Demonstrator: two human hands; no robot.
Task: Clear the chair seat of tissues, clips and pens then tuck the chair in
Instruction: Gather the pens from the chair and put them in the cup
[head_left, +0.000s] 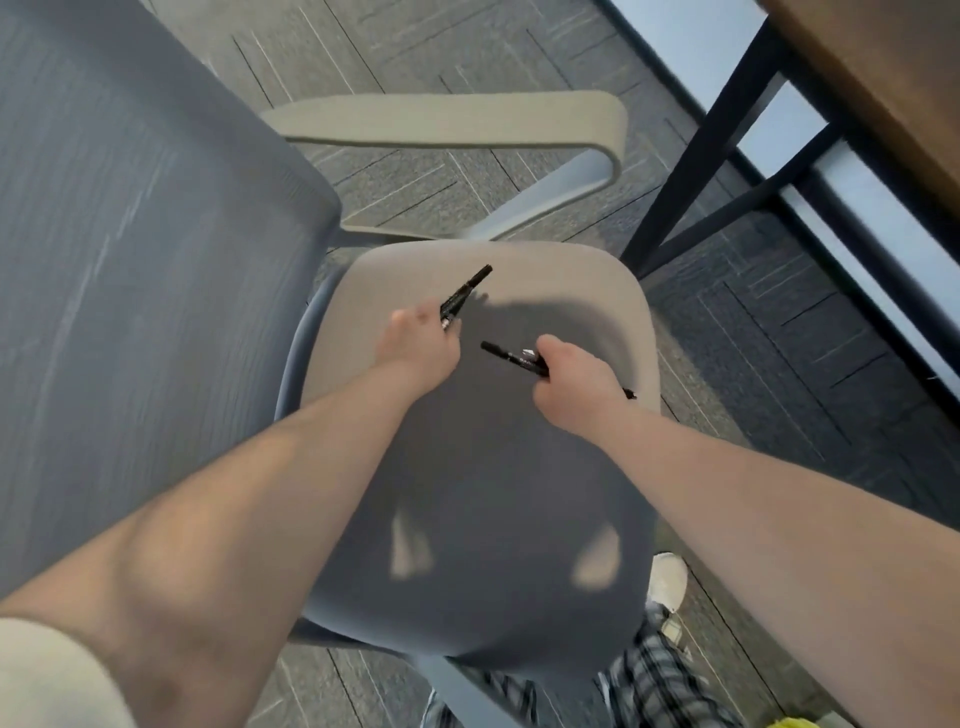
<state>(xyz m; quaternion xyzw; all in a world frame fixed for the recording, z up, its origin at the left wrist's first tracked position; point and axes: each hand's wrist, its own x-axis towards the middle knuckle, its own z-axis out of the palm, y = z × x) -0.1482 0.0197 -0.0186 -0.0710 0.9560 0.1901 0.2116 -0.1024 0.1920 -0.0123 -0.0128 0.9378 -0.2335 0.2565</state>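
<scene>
Two black pens, one (464, 294) tilted up-right, the other (514, 357) angled down-right, above the grey chair seat (571, 291).

Over the grey chair seat (519, 291), the left hand (421, 345) grips 1 black pen (464, 294), its tip angled up and away, while the right hand (574, 379) grips another black marker (511, 357) pointing left. A wooden table (883, 93) stands at upper right.

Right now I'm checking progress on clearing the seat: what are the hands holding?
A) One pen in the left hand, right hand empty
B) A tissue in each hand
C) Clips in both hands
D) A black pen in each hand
D: the left hand grips one black pen and the right hand grips another black pen, both above the chair seat.
</scene>
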